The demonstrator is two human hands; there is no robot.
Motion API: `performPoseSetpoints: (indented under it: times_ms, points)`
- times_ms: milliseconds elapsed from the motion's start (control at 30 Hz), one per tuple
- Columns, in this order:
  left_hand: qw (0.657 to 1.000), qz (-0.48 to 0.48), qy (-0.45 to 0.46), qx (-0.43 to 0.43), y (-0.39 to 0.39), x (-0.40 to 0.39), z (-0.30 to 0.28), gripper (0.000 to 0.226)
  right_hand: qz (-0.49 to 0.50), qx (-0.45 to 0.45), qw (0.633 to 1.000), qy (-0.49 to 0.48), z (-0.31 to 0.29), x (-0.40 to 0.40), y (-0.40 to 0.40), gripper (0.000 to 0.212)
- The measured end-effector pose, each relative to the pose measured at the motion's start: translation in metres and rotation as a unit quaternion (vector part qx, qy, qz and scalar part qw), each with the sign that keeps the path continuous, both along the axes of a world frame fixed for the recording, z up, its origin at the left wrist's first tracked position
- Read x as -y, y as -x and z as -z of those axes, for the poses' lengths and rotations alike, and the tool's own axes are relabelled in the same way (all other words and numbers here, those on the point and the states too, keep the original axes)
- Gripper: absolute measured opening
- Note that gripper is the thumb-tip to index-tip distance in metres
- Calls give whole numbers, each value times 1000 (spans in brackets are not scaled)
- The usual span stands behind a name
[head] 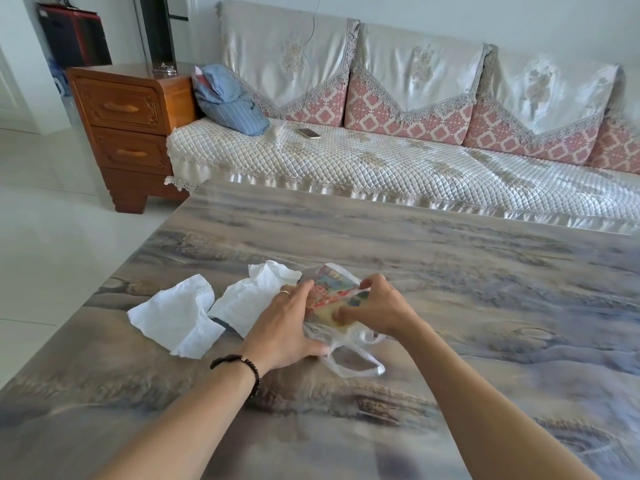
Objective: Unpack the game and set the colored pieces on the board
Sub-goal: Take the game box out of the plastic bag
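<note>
A flat, bright game pack (pixel 334 296) printed in red, yellow, blue and green, tucked inside a thin see-through plastic bag (pixel 349 358). Lying near the left edge of the grey, wood-look tabletop (pixel 450 271), closer to the near side than to the far one. Bag crinkled around the pack, with its two loop handles flopped toward the near edge. Pictures on the pack too blurry to read.

Left hand (pixel 287 323) with a ring on one finger, laid on the left side of the pack, fingers curled round it and thumb down by the bag's handles. Right hand (pixel 374 306) on the right side, fingers bent and pinching the pack and bag at the top. Dark bead bracelet (pixel 242 367) on the left wrist.

Two crumpled white paper sheets (pixel 180 320) just left of the pack, one touching the left hand. Pale quilted sofa (pixel 381 161) past the far edge, with a phone (pixel 308 133) on its seat.
</note>
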State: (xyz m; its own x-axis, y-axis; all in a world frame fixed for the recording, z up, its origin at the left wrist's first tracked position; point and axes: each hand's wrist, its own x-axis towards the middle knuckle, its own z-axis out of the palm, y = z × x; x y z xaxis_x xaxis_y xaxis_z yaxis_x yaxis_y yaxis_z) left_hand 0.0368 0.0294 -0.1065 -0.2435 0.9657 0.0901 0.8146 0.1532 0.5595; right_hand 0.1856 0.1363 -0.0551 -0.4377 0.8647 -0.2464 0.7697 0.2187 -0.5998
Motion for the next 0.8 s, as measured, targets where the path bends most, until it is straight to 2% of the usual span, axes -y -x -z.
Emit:
performPoseSetpoints:
  times_ms: [233, 300, 367, 500, 600, 700, 800]
  points:
    - [999, 19, -8, -43, 3, 6, 8, 107, 0, -44, 995, 84, -8, -12, -15, 44]
    - [996, 19, -21, -82, 3, 10, 11, 105, -7, -103, 982, 159, -6, -15, -19, 32]
    - [992, 10, -28, -123, -2, 13, 11, 101, -9, -156, 963, 220, 0, -16, -21, 33]
    - [974, -23, -33, -224, -7, 9, 18, 91, -21, -135, 981, 140, -5, -15, -23, 39]
    - [956, -18, -41, -291, -8, 0, 19, 86, -41, -108, 985, 126, -21, -24, -33, 35]
    - [951, 7, -37, -306, -13, -13, 13, 85, -46, -125, 975, 176, -25, -35, -47, 31]
    - [965, 68, 9, -255, -8, -27, 6, 91, -44, -146, 961, 230, -21, -47, -59, 23]
